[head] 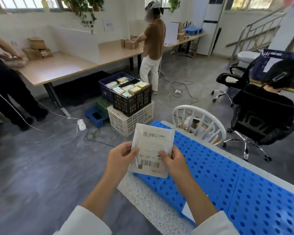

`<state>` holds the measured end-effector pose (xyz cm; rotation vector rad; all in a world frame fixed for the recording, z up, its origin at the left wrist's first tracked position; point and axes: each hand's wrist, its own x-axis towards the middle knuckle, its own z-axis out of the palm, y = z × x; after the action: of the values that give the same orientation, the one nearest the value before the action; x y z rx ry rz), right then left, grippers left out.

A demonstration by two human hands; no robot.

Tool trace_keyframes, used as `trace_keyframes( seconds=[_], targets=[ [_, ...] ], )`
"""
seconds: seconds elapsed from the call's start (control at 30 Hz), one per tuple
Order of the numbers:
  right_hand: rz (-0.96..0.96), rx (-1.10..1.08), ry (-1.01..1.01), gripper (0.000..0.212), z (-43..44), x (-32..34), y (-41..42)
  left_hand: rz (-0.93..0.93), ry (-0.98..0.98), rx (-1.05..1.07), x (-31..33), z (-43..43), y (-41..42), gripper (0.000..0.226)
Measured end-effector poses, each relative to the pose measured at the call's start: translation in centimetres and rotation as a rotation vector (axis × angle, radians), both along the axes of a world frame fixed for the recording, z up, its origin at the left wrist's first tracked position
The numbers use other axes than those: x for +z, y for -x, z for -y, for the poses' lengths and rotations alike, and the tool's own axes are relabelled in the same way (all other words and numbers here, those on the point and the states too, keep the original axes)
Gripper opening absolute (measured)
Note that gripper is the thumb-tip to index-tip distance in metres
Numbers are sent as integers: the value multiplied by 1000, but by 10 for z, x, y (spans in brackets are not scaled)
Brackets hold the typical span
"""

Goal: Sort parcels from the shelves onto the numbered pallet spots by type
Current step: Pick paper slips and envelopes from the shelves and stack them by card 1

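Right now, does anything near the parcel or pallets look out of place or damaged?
Nothing looks damaged or spilled. The white parcel, pinched between left hand and right hand, has its label upside down to the camera. A white power strip and loose cables lie across the floor, a possible trip risk.

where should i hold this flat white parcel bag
By its long side edges, one grip from each side, as the left hand and right hand do: the white parcel bag is flat and thin, so thumbs on the label face likely stop it folding.
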<state>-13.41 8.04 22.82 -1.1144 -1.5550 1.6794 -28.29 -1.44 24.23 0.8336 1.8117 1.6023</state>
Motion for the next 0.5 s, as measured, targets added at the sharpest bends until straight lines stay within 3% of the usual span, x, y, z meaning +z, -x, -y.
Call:
trace_keyframes(
  seconds=[0.5],
  targets=[
    [53, -104, 45, 19, -112, -27, 4, 40, 83, -118, -29, -133, 10, 15]
  ],
)
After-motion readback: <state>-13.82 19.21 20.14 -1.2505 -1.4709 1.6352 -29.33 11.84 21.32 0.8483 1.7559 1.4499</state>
